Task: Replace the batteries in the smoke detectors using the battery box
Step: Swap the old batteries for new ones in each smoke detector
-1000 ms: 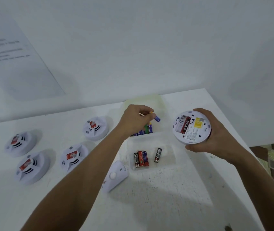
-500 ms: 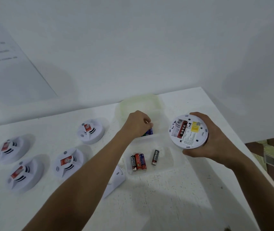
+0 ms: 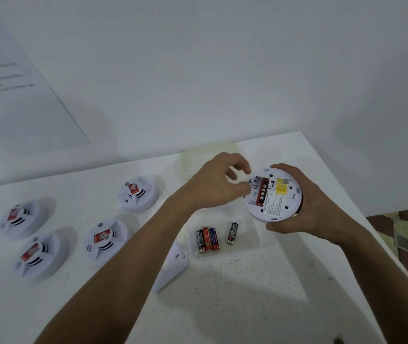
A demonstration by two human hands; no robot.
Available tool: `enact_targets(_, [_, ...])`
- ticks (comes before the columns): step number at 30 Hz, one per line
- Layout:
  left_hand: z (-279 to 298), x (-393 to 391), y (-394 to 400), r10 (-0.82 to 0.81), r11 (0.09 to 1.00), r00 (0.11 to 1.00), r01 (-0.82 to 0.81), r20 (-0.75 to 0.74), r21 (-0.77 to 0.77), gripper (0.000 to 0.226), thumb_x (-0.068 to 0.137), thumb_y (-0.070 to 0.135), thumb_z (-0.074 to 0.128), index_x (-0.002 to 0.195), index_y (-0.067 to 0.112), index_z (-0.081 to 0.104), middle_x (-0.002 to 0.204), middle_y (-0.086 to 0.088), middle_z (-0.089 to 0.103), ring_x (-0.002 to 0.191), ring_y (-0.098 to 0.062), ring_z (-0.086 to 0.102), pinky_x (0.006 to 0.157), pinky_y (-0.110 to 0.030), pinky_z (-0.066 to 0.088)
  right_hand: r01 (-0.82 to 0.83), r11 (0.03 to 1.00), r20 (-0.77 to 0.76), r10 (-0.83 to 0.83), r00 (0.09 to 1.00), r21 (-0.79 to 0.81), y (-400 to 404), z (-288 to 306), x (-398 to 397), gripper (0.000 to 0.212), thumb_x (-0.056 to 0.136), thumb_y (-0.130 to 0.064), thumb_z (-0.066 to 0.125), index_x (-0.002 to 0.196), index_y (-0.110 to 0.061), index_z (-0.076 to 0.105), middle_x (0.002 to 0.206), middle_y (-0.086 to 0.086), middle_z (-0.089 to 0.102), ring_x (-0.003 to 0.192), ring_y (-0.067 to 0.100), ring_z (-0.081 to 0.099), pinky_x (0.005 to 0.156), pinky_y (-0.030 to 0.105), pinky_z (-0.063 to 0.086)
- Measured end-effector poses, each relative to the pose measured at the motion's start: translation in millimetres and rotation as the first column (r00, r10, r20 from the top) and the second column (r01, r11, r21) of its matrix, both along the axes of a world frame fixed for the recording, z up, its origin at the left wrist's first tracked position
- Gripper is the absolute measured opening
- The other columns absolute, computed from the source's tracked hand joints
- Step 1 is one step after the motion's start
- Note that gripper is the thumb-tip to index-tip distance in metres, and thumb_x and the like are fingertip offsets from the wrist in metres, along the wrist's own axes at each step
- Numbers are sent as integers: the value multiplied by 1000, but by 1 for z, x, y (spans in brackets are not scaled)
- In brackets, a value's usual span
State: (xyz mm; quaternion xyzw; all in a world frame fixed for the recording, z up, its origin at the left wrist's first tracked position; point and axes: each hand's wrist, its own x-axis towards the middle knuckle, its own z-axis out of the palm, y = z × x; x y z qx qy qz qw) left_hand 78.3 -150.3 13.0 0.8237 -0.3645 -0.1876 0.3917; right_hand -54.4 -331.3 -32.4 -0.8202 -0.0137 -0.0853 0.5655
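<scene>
Your right hand [image 3: 304,207] grips the open smoke detector [image 3: 273,196] round its rim, back side up, above the right part of the desk [image 3: 235,294]. In its battery slot lies a red battery [image 3: 262,194], and beside that sits a yellow label [image 3: 282,186]. Your left hand [image 3: 216,184] reaches to the left edge of the slot with its fingers curled and the fingertips [image 3: 246,187] at the empty bay; whether that grip pinches a battery you cannot tell, since the fingers hide it.

Just below the detector stands the clear battery box [image 3: 252,240] on the desk, and in its near compartment lie three batteries [image 3: 208,239] side by side, with a single black battery [image 3: 232,233] a little apart to their right. The box's lid [image 3: 208,152] lies open behind your left hand. A white detector cover [image 3: 170,268] rests near the box's left corner, partly under your left forearm.

On the left half of the desk sit four more smoke detectors [image 3: 105,240], face up, each with a red sticker. A sheet of paper [image 3: 12,95] hangs on the wall behind.
</scene>
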Motion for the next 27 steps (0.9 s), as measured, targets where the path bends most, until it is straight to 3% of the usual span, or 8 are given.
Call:
enact_targets(3, [17,-11,6,-185,974,982,180,28,136,39,76,34,78,107,34,55,114,5,50,103,-12,56,84,-25,52,-51,998,22,50,999,28,4,7,3,95,50,-28,89,135,-29,45,124,-13,58,118,13,59,86,19,54])
enact_targets(8, [23,-14,16,-193,968,980,182,52,175,52,73,41,81,115,37,52,120,4,50,104,-12,55,87,-26,52,-85,996,20,85,996,-2,8,11,5,93,51,-31,88,133,-32,45,124,-18,57,118,10,58,86,16,53])
enact_targets(16, [14,-20,16,-196,960,979,180,60,213,60,69,36,84,115,33,46,112,4,44,99,-15,54,83,-26,50,-121,991,15,122,992,-48,10,4,7,92,52,-15,90,131,-34,45,122,-20,58,117,10,58,90,19,53])
enact_targets(19, [7,-23,14,-197,961,979,183,51,208,60,70,30,85,111,28,41,111,2,40,98,-19,53,84,-32,51,-128,991,6,128,992,-41,10,0,7,94,53,-13,89,133,-33,44,123,-21,58,118,9,58,90,15,51])
enact_targets(22, [5,-23,12,-178,973,982,165,69,162,56,73,29,83,105,28,37,110,2,40,95,-17,52,76,-26,49,-108,994,-1,108,994,-15,9,-1,7,93,53,-12,89,131,-34,45,121,-21,58,116,9,59,87,16,52])
enact_targets(27, [2,-24,-3,-23,1000,981,26,192,-9,29,85,39,69,96,24,48,103,2,43,95,-12,48,74,-22,43,-86,996,10,85,996,26,12,4,10,93,48,-26,89,132,-29,48,119,-11,61,109,13,62,83,23,57])
